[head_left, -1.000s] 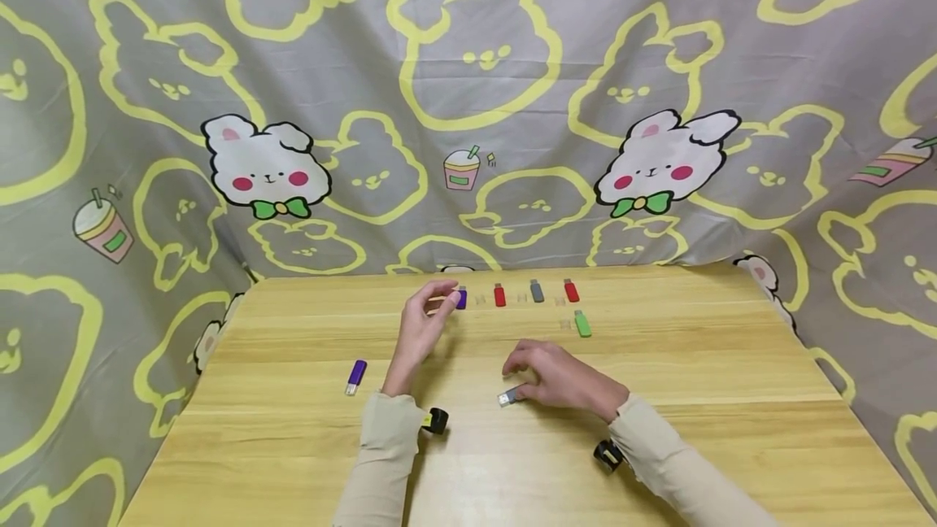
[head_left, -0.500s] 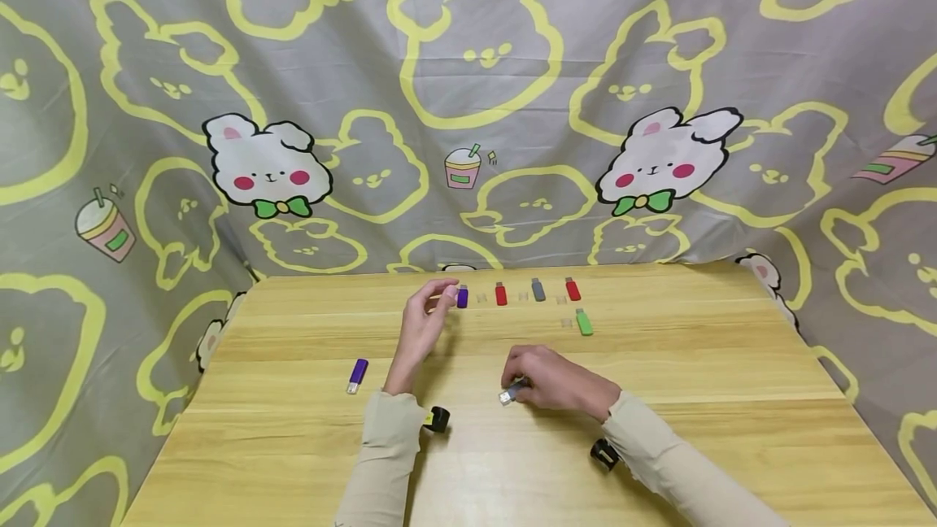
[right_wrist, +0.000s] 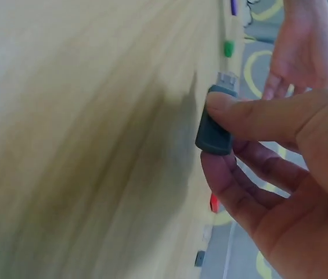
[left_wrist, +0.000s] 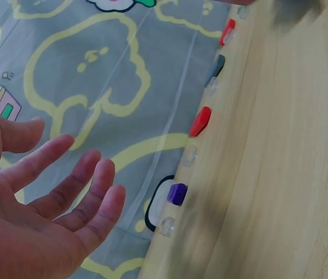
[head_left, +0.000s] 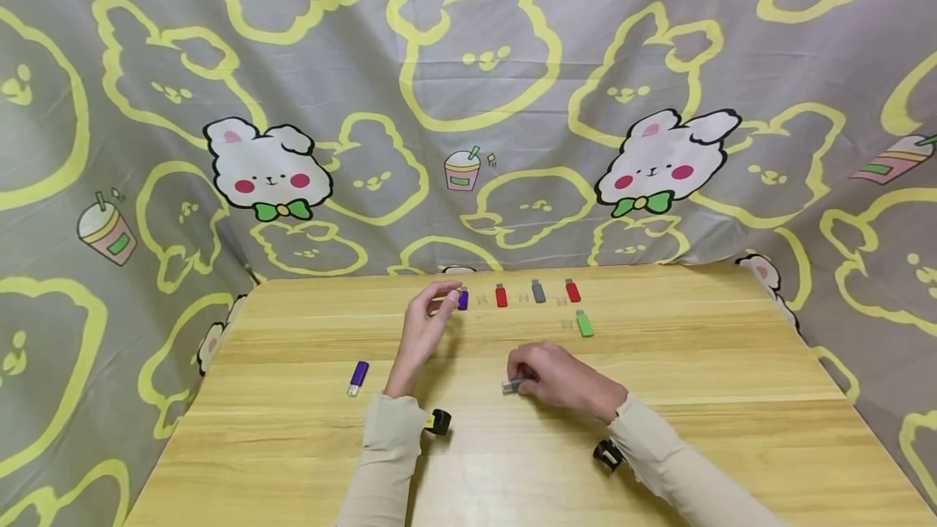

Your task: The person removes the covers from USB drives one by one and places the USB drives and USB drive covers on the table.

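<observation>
My right hand (head_left: 560,381) pinches a grey USB flash drive (right_wrist: 215,129) between thumb and fingers, just above the table. A clear cap (right_wrist: 227,80) covers its connector end, which points left in the head view. Held over the table's far part, my left hand (head_left: 428,324) has loosely bent fingers and nothing in them. Nearest to its fingertips in the head view is a purple USB drive (head_left: 464,299); the left wrist view shows the hand apart from that purple drive (left_wrist: 177,194). Another purple drive (head_left: 359,378) lies alone on the left, its connector end toward me.
Along the far edge lie a red drive (head_left: 501,295), a grey drive (head_left: 538,291) and another red drive (head_left: 573,290). Small clear caps (head_left: 523,298) sit between them. A green drive (head_left: 584,324) lies nearer. A patterned cloth (head_left: 483,210) hangs behind the wooden table (head_left: 293,446).
The grey drive in my right hand has turned, so its clear end now points more sideways to the left. My right fingers have closed further round it. My left hand has barely moved.
</observation>
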Tool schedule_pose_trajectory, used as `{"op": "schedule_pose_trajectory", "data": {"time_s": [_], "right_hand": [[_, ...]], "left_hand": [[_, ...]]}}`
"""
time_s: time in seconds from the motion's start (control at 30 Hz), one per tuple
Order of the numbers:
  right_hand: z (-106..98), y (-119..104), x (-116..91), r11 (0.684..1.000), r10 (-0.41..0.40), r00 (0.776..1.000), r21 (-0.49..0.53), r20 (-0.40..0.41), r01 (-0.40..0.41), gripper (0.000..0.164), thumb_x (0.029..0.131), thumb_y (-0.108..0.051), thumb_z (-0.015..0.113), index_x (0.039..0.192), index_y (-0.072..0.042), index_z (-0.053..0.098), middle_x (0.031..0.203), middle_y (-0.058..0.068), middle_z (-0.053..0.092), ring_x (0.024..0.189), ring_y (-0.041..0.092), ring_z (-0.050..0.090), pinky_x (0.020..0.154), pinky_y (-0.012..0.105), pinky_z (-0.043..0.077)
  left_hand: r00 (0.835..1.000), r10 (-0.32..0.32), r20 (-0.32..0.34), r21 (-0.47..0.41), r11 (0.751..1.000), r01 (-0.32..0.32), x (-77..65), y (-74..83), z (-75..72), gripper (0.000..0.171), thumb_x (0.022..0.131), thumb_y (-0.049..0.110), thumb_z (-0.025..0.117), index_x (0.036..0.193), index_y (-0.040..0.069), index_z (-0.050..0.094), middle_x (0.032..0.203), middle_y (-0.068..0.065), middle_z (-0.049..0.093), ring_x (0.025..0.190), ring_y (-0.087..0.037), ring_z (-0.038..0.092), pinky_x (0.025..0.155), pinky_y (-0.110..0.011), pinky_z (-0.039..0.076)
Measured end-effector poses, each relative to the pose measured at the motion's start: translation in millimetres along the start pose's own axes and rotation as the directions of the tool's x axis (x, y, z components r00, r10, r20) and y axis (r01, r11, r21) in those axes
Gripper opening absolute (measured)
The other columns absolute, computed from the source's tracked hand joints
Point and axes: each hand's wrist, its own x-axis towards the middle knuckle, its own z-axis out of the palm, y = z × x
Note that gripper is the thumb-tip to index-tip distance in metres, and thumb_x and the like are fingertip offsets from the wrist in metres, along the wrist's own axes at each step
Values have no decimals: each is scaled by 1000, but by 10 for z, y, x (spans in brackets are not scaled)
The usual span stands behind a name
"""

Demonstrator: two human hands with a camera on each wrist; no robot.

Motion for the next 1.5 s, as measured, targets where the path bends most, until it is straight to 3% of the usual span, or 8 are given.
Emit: {"op": "schedule_pose_trajectory", "data": {"time_s": [0.23,0.4,0.57,0.77,0.93,1.1,1.3,1.5], "right_hand": [[-128,56,-21,1000,20,987,-1,-162,-20,17,89,6,76,98,-9,74,93,-2,71,81,7,65,72,22,58],[-235,47,6,998,59,969,47,-240,-49,17,89,4,77,98,-11,75,95,-4,71,83,9,67,73,24,59],[-283,6,90,994,89,943,83,-320,-66,14,90,-2,78,100,-11,76,94,-3,73,82,9,68,73,26,59],[-253,-57,182,989,138,899,104,-415,-104,14,87,-5,82,99,-10,78,93,1,76,78,10,70,70,23,59],[-224,-90,224,981,181,874,151,-451,-126,12,87,-4,82,98,-8,78,93,4,77,78,13,73,70,22,60],[-202,-96,249,974,183,861,207,-474,-93,12,87,-3,82,98,-5,78,92,7,77,79,16,74,70,24,61],[-171,-101,277,967,171,848,249,-502,-47,14,86,-1,82,98,-2,78,91,10,77,77,18,74,68,24,61],[-149,-104,298,962,180,844,270,-506,-43,12,86,-1,82,97,-2,78,91,9,77,77,18,74,68,24,60]], "left_hand": [[1000,0,4,11,1000,0,56,-242,68,24,104,8,62,121,-7,68,121,-26,68,105,-45,67,90,-53,57],[999,12,40,0,1000,-12,49,-222,107,21,103,11,64,117,-2,71,117,-22,70,99,-32,70,88,-41,60],[995,14,99,-41,999,-10,32,-183,159,22,101,6,65,117,-8,69,116,-24,69,101,-37,68,83,-26,58],[987,-7,162,-38,999,14,2,-158,212,18,98,3,68,113,-7,71,110,-21,69,98,-34,68,86,-27,57],[973,-32,229,-13,999,36,-8,-128,232,17,98,5,70,113,-3,72,108,-17,71,94,-28,70,85,-31,59],[958,11,286,-58,998,5,-15,-119,254,16,97,2,70,109,-8,71,108,-20,70,92,-30,73,83,-34,61],[962,15,274,-78,997,6,-13,-144,289,14,93,-3,72,106,-8,71,105,-21,72,90,-21,73,81,-31,61],[963,11,268,-72,997,9,-10,-140,296,13,93,-6,72,105,-8,70,102,-21,73,89,-23,73,80,-31,62]]}}
